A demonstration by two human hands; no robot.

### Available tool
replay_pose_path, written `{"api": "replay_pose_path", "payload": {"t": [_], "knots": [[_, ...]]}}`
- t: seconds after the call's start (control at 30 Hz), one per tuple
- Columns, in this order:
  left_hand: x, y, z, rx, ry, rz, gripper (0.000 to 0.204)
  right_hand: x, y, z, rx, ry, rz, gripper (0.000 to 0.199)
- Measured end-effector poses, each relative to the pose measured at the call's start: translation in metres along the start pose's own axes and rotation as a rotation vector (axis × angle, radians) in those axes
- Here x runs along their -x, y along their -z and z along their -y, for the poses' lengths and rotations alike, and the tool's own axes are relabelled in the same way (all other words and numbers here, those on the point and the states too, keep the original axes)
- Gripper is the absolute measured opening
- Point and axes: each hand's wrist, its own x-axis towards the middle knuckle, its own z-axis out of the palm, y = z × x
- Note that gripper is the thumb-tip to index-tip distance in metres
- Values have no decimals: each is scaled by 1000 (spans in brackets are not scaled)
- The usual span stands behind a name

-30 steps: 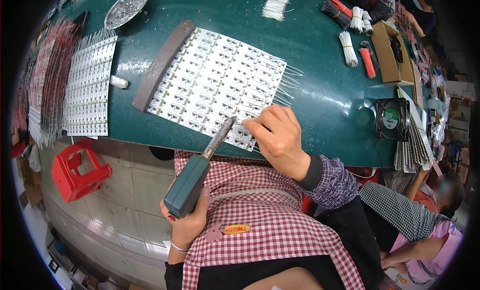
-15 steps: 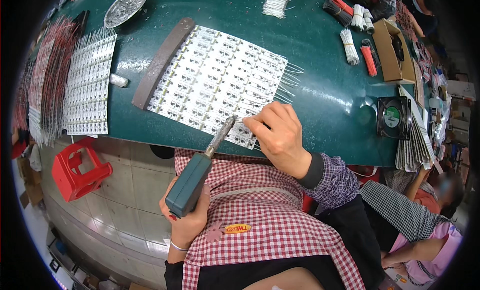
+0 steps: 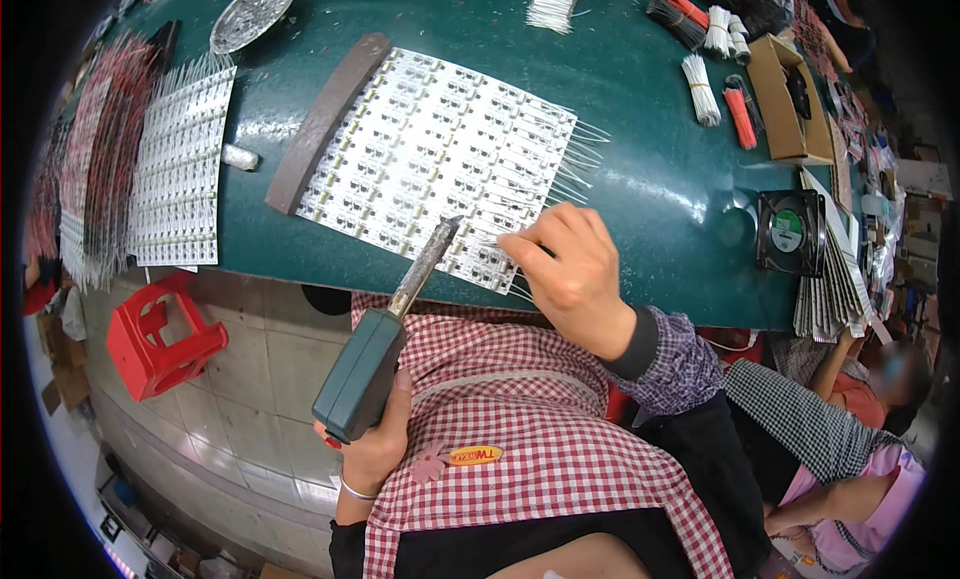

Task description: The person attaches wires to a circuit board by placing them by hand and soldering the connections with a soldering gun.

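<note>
Your left hand (image 3: 380, 441) grips the soldering iron (image 3: 362, 369); its tip (image 3: 452, 225) has drawn away from your right hand (image 3: 572, 269), so contact there seems paused. Whether your right fingertips grasp anything, I can't tell. The circuit-board panel (image 3: 420, 149) lies near the bench's (image 3: 660, 249) front edge.

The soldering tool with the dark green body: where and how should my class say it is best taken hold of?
Probably by its dark green body, coming from the person's side, behind the metal barrel. The body is thick and blocky and lies nearest the person; the slim barrel slants away, its tip over the white circuit-board panel, and may be hot.
</note>
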Motion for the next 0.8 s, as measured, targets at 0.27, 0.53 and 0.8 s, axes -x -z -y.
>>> {"api": "replay_pose_path", "payload": {"t": [0.27,0.53,0.8], "knots": [[14,11,13,41,105,123,33,0,18,16,7,-44,-80,24],[6,8,6,-17,54,113,29,8,-15,14,10,-77,-92,24],[0,3,4,1,-41,109,16,4,-15,15,19,-81,-112,25]]}}
